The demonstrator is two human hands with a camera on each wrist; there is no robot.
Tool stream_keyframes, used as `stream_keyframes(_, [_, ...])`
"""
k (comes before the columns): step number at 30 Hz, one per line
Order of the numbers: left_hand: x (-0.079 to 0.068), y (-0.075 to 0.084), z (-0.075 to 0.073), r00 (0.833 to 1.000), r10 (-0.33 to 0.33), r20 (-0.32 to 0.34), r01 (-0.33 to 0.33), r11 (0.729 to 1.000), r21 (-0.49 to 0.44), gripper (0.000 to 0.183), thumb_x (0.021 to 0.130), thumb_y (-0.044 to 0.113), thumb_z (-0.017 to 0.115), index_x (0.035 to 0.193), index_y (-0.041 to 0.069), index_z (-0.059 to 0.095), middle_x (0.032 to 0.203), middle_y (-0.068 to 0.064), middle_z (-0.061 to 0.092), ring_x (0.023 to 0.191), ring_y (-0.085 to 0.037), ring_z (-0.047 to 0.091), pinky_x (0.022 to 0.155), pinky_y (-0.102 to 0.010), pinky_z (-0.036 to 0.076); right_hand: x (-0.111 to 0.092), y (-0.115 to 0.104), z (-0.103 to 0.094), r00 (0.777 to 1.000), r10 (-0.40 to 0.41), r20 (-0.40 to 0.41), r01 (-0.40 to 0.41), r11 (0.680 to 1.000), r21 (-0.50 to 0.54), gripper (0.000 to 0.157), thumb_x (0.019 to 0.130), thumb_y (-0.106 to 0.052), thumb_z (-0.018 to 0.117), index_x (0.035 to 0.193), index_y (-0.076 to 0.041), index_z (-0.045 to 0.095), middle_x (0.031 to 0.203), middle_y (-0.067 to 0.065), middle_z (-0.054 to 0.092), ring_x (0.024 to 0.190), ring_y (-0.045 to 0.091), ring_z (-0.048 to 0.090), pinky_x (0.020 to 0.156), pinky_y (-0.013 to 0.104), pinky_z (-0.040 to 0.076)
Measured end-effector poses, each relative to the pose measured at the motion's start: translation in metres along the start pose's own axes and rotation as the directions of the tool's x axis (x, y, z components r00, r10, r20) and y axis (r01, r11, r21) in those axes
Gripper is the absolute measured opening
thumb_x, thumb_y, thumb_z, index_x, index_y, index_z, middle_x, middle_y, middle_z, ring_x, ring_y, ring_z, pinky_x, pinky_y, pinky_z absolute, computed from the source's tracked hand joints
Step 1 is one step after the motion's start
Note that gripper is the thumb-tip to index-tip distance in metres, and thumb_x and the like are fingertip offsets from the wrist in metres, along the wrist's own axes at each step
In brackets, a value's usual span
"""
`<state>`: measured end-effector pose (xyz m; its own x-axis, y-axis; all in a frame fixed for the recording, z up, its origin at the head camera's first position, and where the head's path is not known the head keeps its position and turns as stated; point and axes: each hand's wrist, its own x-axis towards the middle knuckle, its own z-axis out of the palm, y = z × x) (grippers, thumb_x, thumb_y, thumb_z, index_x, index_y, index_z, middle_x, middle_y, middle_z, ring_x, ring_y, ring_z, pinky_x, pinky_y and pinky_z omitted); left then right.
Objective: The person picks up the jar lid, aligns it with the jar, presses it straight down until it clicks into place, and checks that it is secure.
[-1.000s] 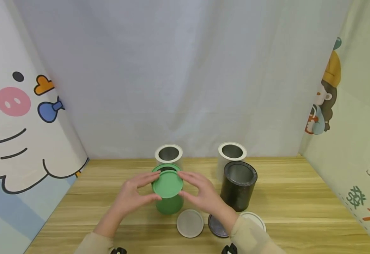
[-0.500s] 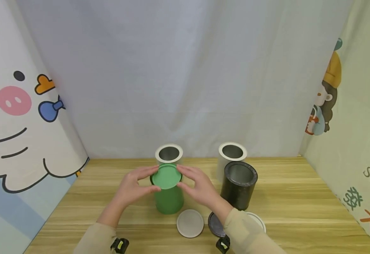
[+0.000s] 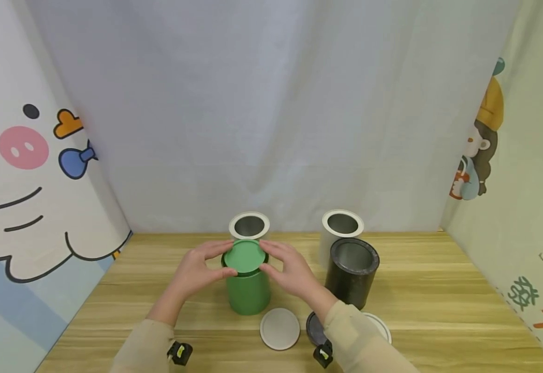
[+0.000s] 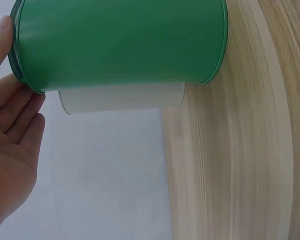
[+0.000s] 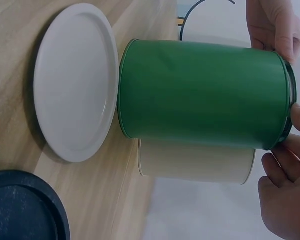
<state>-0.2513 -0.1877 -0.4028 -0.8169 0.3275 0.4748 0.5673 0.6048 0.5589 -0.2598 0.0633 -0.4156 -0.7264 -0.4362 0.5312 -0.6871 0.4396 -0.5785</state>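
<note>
A green lid (image 3: pixel 245 256) lies on top of an upright green can (image 3: pixel 249 298), slightly tilted, with a narrow dark gap showing under its edge. My left hand (image 3: pixel 201 267) holds the lid's left rim between thumb and fingers. On the opposite side, my right hand (image 3: pixel 292 267) has the rim between its thumb and fingers too. In the right wrist view, both hands surround the top end of the green can (image 5: pixel 202 92). From the left wrist, the can (image 4: pixel 120 40) fills the upper part, and the lid's upper face is hidden.
An uncovered white can (image 3: pixel 232 228) stands behind the green one. To the right are an uncovered black can (image 3: pixel 351 285) and another white can (image 3: pixel 325 248). On the wooden table lie a pale grey lid (image 3: pixel 279 329), a black lid (image 3: pixel 315 329) and a white lid (image 3: pixel 381 328).
Both hands have lowered the green lid from in front of and above the green can's mouth onto its top. The lid has turned flatter, and the opening is now covered.
</note>
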Motion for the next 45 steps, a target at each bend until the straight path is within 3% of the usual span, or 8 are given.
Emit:
stream_keyframes(7, [0.002,-0.001,0.000,0.999,-0.029,0.016,0.029,1.000,-0.001,0.062,0.073,0.024,0.089,0.127,0.004,0.067,0.130,-0.011,0.064,0.123,-0.036,0.056,0.103,-0.055,0.044,0.002,0.004,0.002,1.000,-0.014,0.006,0.014,1.000,-0.027,0.045,0.090,-0.008,0.072,0.132,0.004,0.060,0.135,0.016,0.060,0.123,0.036,0.055,0.104,0.051,0.043])
stream_keyframes(19, [0.004,-0.003,-0.001,0.999,-0.025,0.029,0.025,1.000,-0.003,0.060,0.073,0.022,0.089,0.126,0.003,0.068,0.128,-0.013,0.065,0.120,-0.037,0.058,0.101,-0.056,0.045,0.003,0.003,0.001,1.000,-0.023,0.020,0.024,0.999,-0.045,0.044,0.090,-0.009,0.072,0.131,0.005,0.061,0.134,0.016,0.060,0.123,0.036,0.054,0.104,0.051,0.044])
stream_keyframes(32, [0.007,0.000,-0.005,0.993,-0.053,0.106,0.048,0.998,0.051,0.060,0.077,0.028,0.087,0.126,0.000,0.067,0.131,-0.015,0.063,0.123,-0.038,0.056,0.103,-0.056,0.044,0.002,0.003,-0.001,0.998,-0.046,0.044,0.049,0.995,-0.087,0.041,0.091,-0.011,0.070,0.128,0.005,0.063,0.136,0.016,0.059,0.124,0.037,0.054,0.104,0.051,0.043])
stream_keyframes(39, [0.007,0.003,-0.009,0.991,0.041,0.129,-0.055,0.992,0.114,0.055,0.080,0.022,0.083,0.125,-0.004,0.066,0.132,-0.018,0.061,0.123,-0.040,0.055,0.102,-0.055,0.044,0.008,0.002,-0.006,0.993,-0.098,0.067,0.107,0.981,-0.160,0.043,0.090,-0.015,0.072,0.128,0.003,0.063,0.135,0.016,0.060,0.123,0.035,0.055,0.105,0.049,0.043])
stream_keyframes(45, [0.009,0.007,-0.013,0.976,0.152,0.159,-0.183,0.961,0.206,0.052,0.081,0.021,0.081,0.126,-0.002,0.066,0.133,-0.019,0.060,0.122,-0.041,0.055,0.100,-0.056,0.046,0.016,-0.003,-0.013,0.983,-0.141,0.120,0.168,0.953,-0.252,0.043,0.090,-0.019,0.074,0.129,-0.001,0.065,0.134,0.014,0.060,0.122,0.032,0.055,0.104,0.045,0.045])
